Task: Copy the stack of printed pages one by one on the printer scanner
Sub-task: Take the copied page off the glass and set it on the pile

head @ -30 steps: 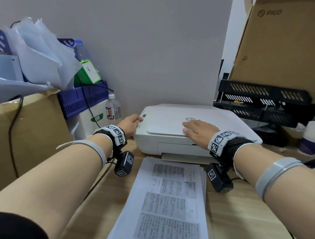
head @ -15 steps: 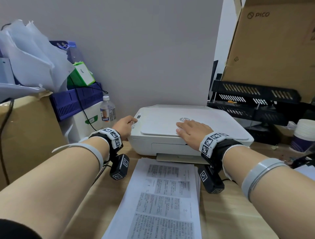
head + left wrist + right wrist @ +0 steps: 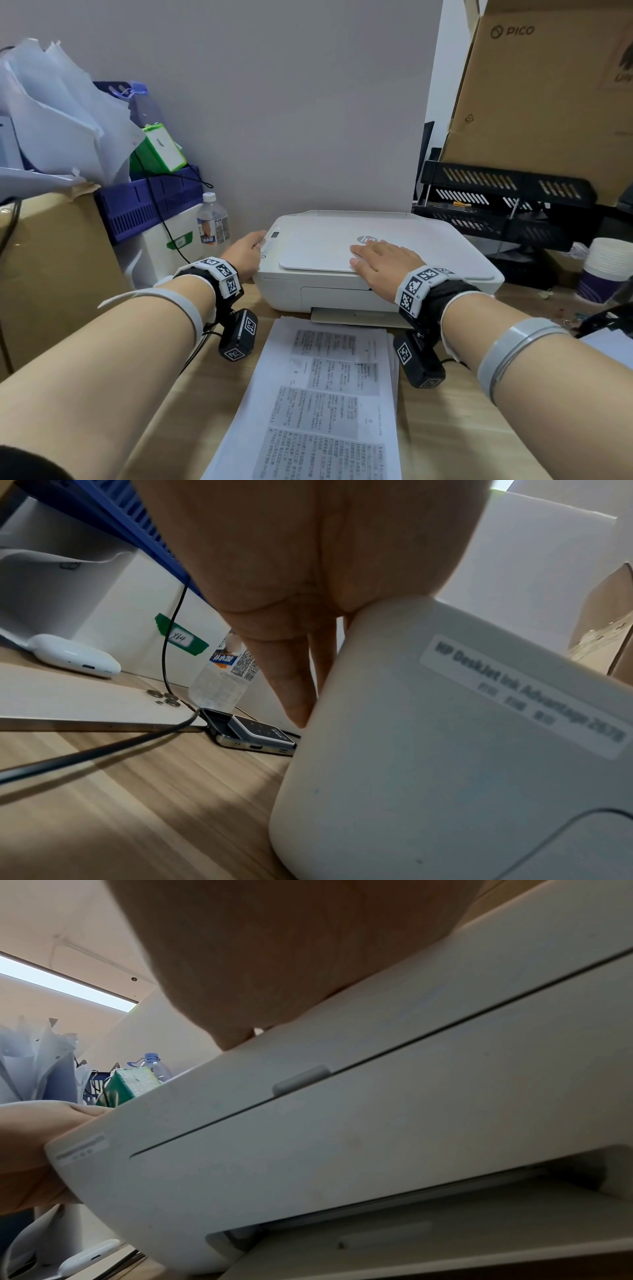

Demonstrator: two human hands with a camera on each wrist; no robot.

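Observation:
A white printer [image 3: 428, 253] stands at the back of the wooden desk with its scanner lid [image 3: 318, 250] down. My right hand [image 3: 368, 257] lies flat on the lid's front right part, fingers straight. My left hand [image 3: 251, 246] rests at the printer's left edge beside the control panel. In the left wrist view its fingers [image 3: 294, 693] run straight down the printer's side wall [image 3: 445, 750]. The right wrist view shows my palm [image 3: 274, 961] on the lid above the printer's front [image 3: 377, 1123]. A stack of printed pages [image 3: 325, 394] lies on the desk before the printer.
A water bottle [image 3: 212, 222], blue crate [image 3: 147, 202] and cardboard box [image 3: 51, 274] crowd the left. Black paper trays [image 3: 507, 205], a large PICO carton [image 3: 548, 102] and stacked paper cups [image 3: 606, 270] stand right. A phone [image 3: 260, 737], earbud case [image 3: 75, 658] and black cable [image 3: 103, 750] lie beside the printer.
Both hands keep their places on the printer. Only the head view has shifted slightly.

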